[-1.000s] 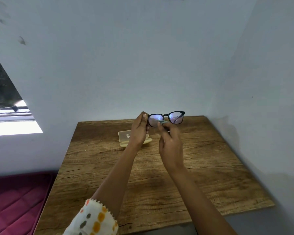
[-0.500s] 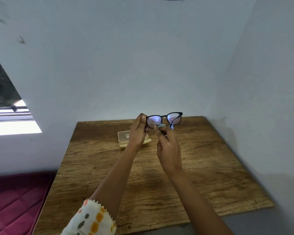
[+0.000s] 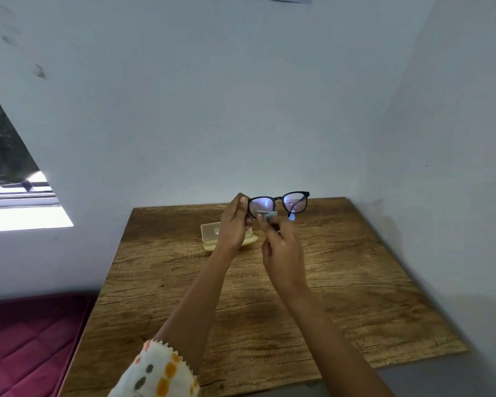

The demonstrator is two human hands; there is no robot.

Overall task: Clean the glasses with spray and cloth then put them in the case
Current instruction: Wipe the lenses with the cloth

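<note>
Black rounded-square glasses (image 3: 278,198) pinched by left hand (image 3: 235,224); right hand (image 3: 281,247) pinches small grey cloth (image 3: 267,214) at lens.

Home room, wooden table (image 3: 355,282), window (image 3: 12,196), mattress (image 3: 26,339) (maroon)

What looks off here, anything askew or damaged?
Nothing stands out. The left hand holds the glasses by one end, the right hand pinches the cloth at a lens, and the case lies open on the table behind them. No spray bottle is in view.
</note>
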